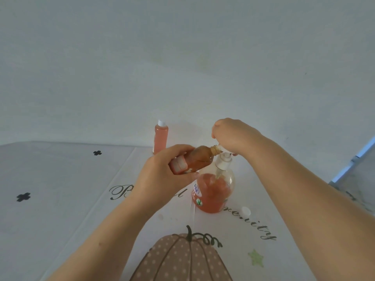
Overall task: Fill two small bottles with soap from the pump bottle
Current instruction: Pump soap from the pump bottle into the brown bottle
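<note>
Head view, looking down at two bare hands over a white worktop with a pumpkin picture and curly writing on it.

Three bottles, counted: one big pump bottle in the middle of the frame, about half full of orange soap, standing upright on the worktop. One small bottle held up just left of the pump, tilted on its side, open mouth pointing right and sitting right at the pump spout. Some amber soap inside it. One more small bottle standing upright further back, upper left of the pump bottle, full of pink-orange soap, white cap on.

One loose white cap lying on the worktop, lower right of the pump bottle, near it but not touching.

Left hand, grip closed around the tilted small bottle, fingers wrapped over its label end.

Right hand, curled over the top of the pump head, fingers bent down on it. Grip closed on the pump head, fingertips mostly hidden.

Plain pale wall across the upper half of the frame.
</note>
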Demonstrator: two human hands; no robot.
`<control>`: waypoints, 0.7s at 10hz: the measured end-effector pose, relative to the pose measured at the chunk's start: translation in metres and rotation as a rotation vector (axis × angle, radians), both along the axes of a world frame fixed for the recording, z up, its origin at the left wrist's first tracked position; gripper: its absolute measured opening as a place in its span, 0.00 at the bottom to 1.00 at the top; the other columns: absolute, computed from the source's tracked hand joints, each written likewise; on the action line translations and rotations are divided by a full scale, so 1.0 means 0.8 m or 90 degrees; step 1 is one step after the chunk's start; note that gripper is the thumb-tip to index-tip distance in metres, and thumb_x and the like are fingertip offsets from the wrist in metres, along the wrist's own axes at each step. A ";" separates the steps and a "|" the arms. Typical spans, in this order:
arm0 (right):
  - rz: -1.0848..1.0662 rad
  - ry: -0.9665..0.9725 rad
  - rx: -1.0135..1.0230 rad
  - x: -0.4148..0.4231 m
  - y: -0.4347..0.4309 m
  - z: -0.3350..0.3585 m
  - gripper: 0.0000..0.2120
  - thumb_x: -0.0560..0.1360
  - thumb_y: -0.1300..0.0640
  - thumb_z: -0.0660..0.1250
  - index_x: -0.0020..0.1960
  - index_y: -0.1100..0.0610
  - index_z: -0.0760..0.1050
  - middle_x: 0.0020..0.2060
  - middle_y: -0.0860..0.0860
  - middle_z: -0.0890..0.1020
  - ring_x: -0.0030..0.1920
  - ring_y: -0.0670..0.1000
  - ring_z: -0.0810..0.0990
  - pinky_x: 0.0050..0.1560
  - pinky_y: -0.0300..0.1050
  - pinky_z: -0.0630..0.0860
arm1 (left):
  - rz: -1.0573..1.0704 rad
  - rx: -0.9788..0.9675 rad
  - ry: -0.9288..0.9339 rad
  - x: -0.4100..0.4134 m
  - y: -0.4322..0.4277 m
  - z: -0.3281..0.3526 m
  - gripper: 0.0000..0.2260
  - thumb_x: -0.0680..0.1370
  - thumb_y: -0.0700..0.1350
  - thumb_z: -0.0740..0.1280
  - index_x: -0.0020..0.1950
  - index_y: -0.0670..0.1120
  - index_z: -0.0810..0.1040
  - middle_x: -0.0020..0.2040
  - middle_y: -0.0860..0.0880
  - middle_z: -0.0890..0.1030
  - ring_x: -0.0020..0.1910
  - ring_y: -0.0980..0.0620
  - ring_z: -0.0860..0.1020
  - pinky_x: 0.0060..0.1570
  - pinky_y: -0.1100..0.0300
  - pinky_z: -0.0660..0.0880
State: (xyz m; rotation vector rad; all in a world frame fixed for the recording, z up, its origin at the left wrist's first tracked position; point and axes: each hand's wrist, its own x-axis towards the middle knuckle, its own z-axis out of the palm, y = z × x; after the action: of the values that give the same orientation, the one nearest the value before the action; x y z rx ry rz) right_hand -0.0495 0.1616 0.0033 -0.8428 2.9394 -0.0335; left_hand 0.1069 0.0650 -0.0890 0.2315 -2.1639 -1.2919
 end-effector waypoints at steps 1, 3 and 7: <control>0.007 0.005 -0.021 0.003 -0.002 0.000 0.18 0.79 0.67 0.56 0.64 0.59 0.78 0.56 0.54 0.80 0.42 0.55 0.80 0.44 0.51 0.78 | 0.012 -0.007 0.001 -0.001 -0.001 -0.002 0.18 0.68 0.45 0.78 0.54 0.59 0.80 0.42 0.68 0.80 0.43 0.64 0.79 0.40 0.74 0.71; 0.046 0.004 -0.019 0.007 0.000 -0.008 0.15 0.83 0.63 0.56 0.64 0.61 0.78 0.53 0.58 0.80 0.59 0.62 0.81 0.60 0.59 0.79 | 0.014 -0.023 -0.008 -0.001 -0.003 -0.004 0.18 0.69 0.46 0.78 0.55 0.60 0.80 0.41 0.66 0.80 0.44 0.65 0.78 0.40 0.75 0.71; 0.055 0.020 -0.023 -0.002 -0.002 -0.019 0.15 0.82 0.64 0.58 0.64 0.61 0.77 0.60 0.59 0.80 0.61 0.61 0.79 0.62 0.58 0.77 | 0.010 -0.014 -0.016 -0.003 -0.004 -0.005 0.18 0.68 0.46 0.78 0.53 0.62 0.79 0.42 0.70 0.79 0.43 0.66 0.78 0.40 0.76 0.70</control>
State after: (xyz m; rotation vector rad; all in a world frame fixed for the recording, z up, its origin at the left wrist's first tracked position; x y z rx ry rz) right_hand -0.0514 0.1602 -0.0117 -0.9842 2.9362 -0.0691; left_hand 0.1046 0.0619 -0.0933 0.2558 -2.1921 -1.2622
